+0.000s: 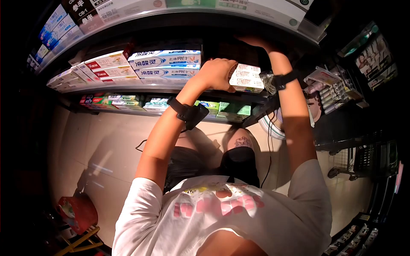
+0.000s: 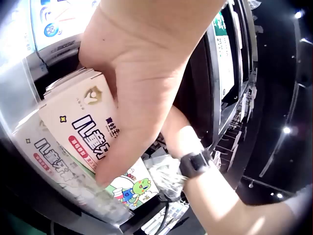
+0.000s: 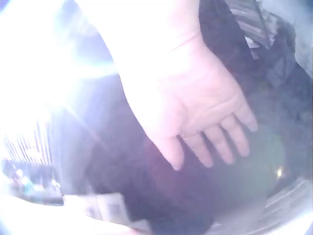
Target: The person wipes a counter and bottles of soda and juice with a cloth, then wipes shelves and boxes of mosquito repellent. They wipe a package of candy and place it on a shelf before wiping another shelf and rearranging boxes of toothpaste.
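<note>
On the middle shelf, the left hand [image 1: 218, 74] grips a stack of small white boxes [image 1: 247, 77] at its left side. In the left wrist view the left hand [image 2: 142, 93] has its thumb across the top box [image 2: 80, 112], which shows a cartoon frog, above a clear shelf lip. The right hand [image 1: 256, 41] reaches into the dark back of the shelf, right of the boxes. In the right wrist view the right hand [image 3: 200, 103] has its fingers spread and extended, holding nothing.
Blue-and-white toothpaste boxes [image 1: 166, 64] and red-and-white boxes [image 1: 106, 66] stand left of the left hand. An upper shelf [image 1: 171, 16] overhangs both hands. Below lies another shelf of green boxes [image 1: 232, 109]. Hanging goods [image 1: 337, 91] are at the right, with a shopping cart [image 1: 345, 160] behind.
</note>
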`<state>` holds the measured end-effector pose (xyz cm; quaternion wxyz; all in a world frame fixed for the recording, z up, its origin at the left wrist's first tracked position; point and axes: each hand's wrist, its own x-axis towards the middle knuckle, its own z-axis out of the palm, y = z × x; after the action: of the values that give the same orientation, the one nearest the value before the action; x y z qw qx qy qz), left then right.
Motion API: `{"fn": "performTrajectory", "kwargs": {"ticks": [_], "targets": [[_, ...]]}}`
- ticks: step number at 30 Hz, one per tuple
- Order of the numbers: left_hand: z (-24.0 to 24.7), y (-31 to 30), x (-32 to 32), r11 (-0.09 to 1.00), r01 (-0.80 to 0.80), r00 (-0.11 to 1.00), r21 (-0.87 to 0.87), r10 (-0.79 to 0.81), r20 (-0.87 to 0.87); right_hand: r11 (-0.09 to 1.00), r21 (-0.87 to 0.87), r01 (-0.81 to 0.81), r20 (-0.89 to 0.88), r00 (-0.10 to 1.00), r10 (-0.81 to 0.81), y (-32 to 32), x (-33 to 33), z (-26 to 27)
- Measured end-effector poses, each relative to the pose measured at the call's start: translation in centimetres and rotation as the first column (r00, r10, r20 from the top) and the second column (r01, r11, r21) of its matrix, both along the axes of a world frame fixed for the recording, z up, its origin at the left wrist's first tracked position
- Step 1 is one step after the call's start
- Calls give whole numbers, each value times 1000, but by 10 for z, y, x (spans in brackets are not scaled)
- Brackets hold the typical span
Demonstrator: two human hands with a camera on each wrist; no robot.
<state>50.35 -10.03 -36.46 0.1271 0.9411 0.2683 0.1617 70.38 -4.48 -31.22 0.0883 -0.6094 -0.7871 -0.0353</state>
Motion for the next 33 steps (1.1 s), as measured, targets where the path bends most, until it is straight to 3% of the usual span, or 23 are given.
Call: {"fn": "performTrajectory", "kwargs": {"ticks": [1,3,5,7,8,9,11,13,15,17,19,20,21,22,23,24,25,26,31,33], "targets": [[5,-1,1,1000,0,1000,-13,0,-11,968,-252,-19,-130,991,-14,-20,-4,12],[12,1,5,1000,23,1000,-19,-22,17,993,107,46,-115,993,-34,-63,-7,-8],[20,5,12,998,20,1000,-53,-21,-19,929,-320,185,-204,944,-258,-109,-22,21],[18,13,21,999,18,999,-44,-19,-31,973,-203,109,-421,887,-188,-121,-3,-12],[21,11,23,994,4,995,-112,-15,-98,997,-68,27,-533,844,-59,-119,8,-37],[24,11,24,984,-14,986,-179,-16,-165,992,36,117,-572,817,-75,-127,3,-48],[-2,24,25,992,39,991,-120,-54,-124,954,128,271,-449,873,-188,-130,1,-71],[-4,26,22,975,27,996,-218,-45,-81,931,148,333,-532,821,-209,-128,-2,-91],[-5,24,19,983,47,992,-178,-67,-108,948,107,300,-727,673,-131,-121,-1,-109],[-16,25,14,994,105,989,-3,-104,101,950,149,274,-749,659,-72,-118,1,-115],[-22,13,7,999,47,988,-22,-43,149,952,79,296,-852,515,-89,-114,1,-117],[-30,5,6,982,-121,930,-146,163,328,939,9,344,-857,486,-170,-114,-1,-115],[-36,0,4,920,-254,804,-297,371,464,939,10,343,-859,484,-168,-114,-2,-113],[-39,-1,3,654,-35,711,-755,547,442,947,-40,320,-892,416,-178,-115,-2,-112],[-39,-12,0,560,220,634,-799,540,553,952,-88,293,-919,346,-191,-116,-3,-112],[-51,-14,1,591,212,585,-778,561,585,952,-86,292,-920,344,-189,-118,-7,-109],[-60,-13,3,626,205,535,-752,572,622,963,-79,259,-950,272,-152,-122,-12,-107],[-52,-18,0,566,229,585,-792,570,577,971,-66,229,-973,199,-113,-124,-15,-103],[-50,-22,7,595,201,572,-778,574,587,983,-28,183,-955,286,-80,-112,1,-124],[-49,-25,4,654,129,594,-745,551,586,980,-25,199,-946,313,-87,-113,-4,-120]]}}
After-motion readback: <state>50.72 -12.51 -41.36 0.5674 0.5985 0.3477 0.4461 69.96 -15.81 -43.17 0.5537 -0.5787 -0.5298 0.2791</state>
